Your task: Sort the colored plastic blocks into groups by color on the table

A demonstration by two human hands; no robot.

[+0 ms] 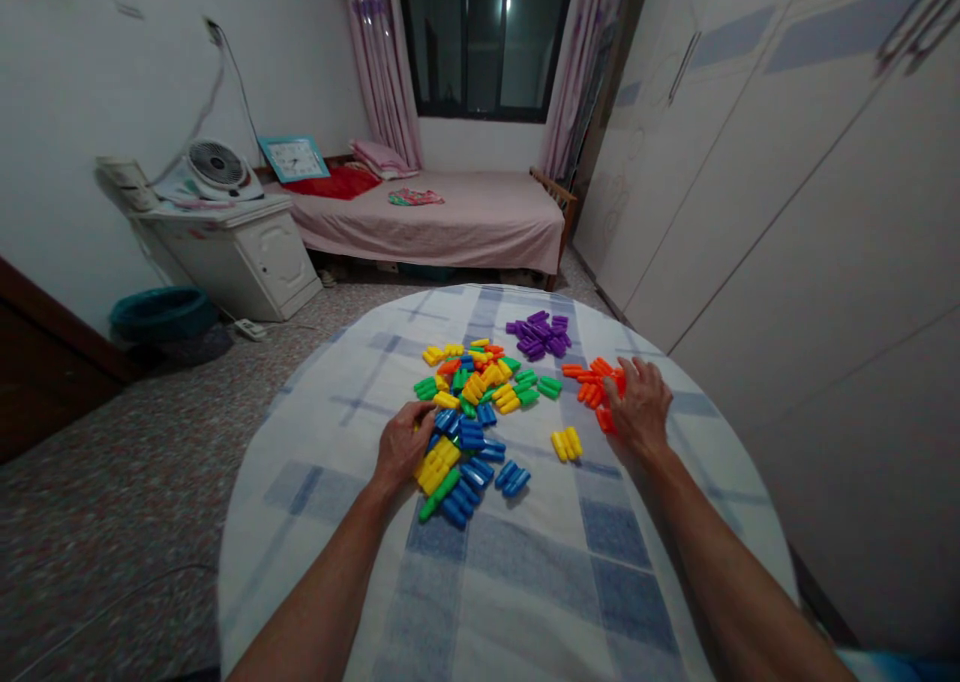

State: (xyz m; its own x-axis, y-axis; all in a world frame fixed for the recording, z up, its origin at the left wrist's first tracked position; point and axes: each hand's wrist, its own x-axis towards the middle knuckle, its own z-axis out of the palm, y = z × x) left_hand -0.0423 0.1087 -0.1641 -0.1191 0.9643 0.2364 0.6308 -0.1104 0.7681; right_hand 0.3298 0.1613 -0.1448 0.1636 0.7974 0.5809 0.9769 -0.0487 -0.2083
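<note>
My left hand (403,447) rests at the left edge of a mixed pile, its fingers curled together against the blocks; what they hold, if anything, is hidden. Beside it lie blue plastic blocks (474,474) shaped like joined tubes, a yellow block (437,465) and a green block (439,495). On the right, my right hand (641,404) is over the orange blocks (592,380), fingers apart, covering part of that group. A lone yellow block (566,444) lies between my hands.
Behind the blue pieces is a mixed heap of yellow, green and orange blocks (476,384). Purple blocks (538,335) form a separate pile at the back. All lie on a round table (517,587) with a checked cloth. A bed (480,217) and wardrobe (787,162) stand beyond.
</note>
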